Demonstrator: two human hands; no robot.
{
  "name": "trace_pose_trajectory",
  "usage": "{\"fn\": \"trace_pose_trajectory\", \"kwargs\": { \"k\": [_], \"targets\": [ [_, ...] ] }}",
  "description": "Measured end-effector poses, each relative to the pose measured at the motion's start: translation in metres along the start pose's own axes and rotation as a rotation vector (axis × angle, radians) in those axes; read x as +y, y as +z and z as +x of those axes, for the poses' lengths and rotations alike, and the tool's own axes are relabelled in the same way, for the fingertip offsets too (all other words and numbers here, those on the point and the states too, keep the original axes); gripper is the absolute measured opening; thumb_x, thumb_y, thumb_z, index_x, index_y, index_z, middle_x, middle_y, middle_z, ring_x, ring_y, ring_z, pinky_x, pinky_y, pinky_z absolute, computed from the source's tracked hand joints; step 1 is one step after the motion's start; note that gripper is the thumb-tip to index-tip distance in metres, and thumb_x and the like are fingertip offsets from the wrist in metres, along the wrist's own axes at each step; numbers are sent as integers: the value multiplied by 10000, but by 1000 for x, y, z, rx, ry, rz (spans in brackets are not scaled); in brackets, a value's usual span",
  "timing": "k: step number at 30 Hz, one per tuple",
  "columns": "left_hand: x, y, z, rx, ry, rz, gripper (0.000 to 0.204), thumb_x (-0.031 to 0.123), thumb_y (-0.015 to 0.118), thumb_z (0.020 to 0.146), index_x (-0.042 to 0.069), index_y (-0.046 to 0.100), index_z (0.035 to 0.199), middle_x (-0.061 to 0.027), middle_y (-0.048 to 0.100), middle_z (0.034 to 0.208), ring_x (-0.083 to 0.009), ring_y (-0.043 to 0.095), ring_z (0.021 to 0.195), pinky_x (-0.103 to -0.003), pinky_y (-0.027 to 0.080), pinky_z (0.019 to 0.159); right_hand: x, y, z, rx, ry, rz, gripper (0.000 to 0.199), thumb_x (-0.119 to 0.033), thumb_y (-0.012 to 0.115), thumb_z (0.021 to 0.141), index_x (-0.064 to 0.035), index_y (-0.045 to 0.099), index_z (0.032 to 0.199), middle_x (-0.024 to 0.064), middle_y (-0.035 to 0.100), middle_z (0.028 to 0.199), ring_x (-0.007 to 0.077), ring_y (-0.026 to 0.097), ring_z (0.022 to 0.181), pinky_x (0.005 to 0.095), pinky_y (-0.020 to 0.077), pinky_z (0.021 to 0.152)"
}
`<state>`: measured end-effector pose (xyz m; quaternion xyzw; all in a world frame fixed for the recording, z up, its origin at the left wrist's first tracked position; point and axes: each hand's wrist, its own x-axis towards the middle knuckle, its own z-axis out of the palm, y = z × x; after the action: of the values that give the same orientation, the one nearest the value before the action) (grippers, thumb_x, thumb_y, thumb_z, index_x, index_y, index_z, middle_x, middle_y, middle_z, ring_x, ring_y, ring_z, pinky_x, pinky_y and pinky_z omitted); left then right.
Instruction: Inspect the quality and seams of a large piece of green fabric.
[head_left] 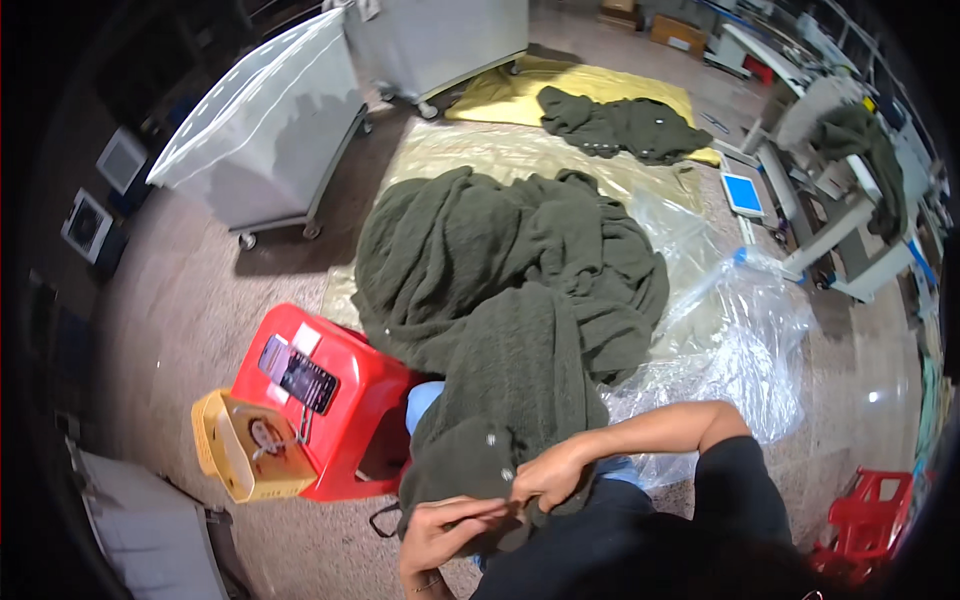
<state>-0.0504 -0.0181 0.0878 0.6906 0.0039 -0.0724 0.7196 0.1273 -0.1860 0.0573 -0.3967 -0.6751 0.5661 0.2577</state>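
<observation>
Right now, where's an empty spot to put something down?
Bare floor lies between the white cart and the red stool. The stool's top is half free beside the phone. It is crowded ahead: the green garment pile, clear plastic and both hands.

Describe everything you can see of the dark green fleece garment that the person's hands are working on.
The dark green fleece garment looks thick, soft and fuzzy. It drapes over the person's lap, its upper part running up onto a larger heap of the same green fabric on the floor sheet. Small pale studs or buttons dot its lower edge. The left hand grips the bottom edge from below, and the right hand pinches the cloth beside a stud. Its left side lies against the red plastic stool.
</observation>
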Motion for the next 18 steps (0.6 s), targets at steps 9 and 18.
{"fn": "trace_pose_trajectory", "kwargs": {
  "k": [9, 18],
  "targets": [
    [-15, -19, -9, 884, -63, -39, 224, 167, 608, 930, -29, 654, 1030, -112, 685, 797, -142, 633, 653, -265, 522, 621, -83, -263, -259, 1679, 1145, -957, 258, -58, 546, 720, -28, 627, 963, 212, 653, 882, 373, 645, 850, 445, 512, 736],
    [-38, 1, 21, 801, -111, -195, 238, 167, 606, 933, -46, 643, 1032, -130, 684, 808, -152, 641, 645, -260, 544, 595, -164, -319, -348, 2087, 624, -1311, 381, -259, 622, 802, -59, 582, 1124, 197, 650, 1057, 316, 636, 982, 408, 491, 837]
  ]
}}
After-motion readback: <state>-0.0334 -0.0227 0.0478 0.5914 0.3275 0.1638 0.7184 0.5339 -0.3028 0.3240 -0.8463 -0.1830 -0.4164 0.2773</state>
